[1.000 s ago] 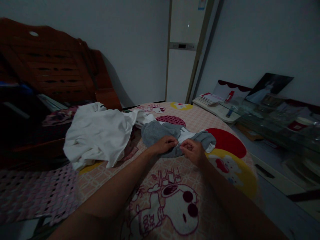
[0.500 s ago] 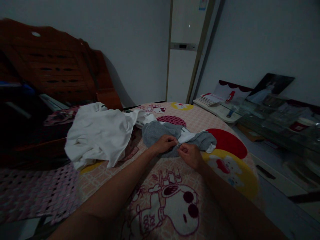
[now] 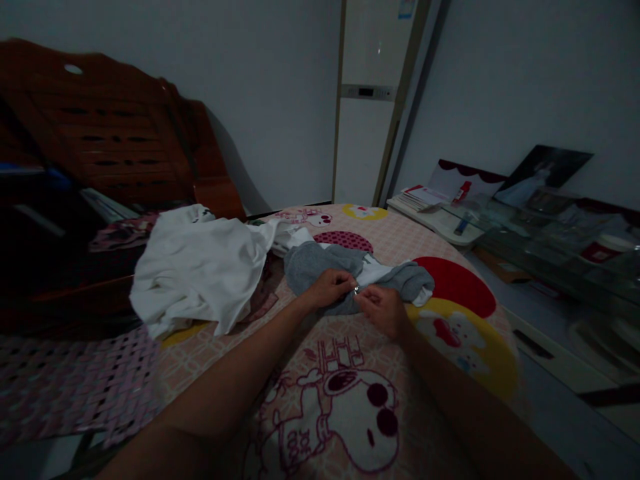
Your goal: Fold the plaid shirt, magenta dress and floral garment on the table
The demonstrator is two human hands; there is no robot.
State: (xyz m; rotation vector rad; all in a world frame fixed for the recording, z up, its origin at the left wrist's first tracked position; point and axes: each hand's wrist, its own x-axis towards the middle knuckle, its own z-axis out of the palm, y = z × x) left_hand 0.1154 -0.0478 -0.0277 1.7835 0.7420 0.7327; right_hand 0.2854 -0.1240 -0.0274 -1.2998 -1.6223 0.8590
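A grey zip-up garment (image 3: 313, 263) with a white lining lies crumpled on a round table covered by a pink cartoon-print cloth (image 3: 350, 393). My left hand (image 3: 329, 288) is closed, pinching the grey fabric beside a small shiny zipper pull (image 3: 356, 289). My right hand (image 3: 381, 309) is closed too, its fingers pinched at the zipper from the other side. The two hands nearly touch at the garment's near edge.
A white garment (image 3: 197, 267) is heaped on the table's left side. A dark wooden bench (image 3: 110, 140) stands at the left. A tall white air conditioner (image 3: 367, 100) is in the corner. A glass-topped low cabinet (image 3: 545, 233) with papers runs along the right wall.
My right hand has slid a little to the left, closer to my left hand at the zipper. The garment has barely shifted.
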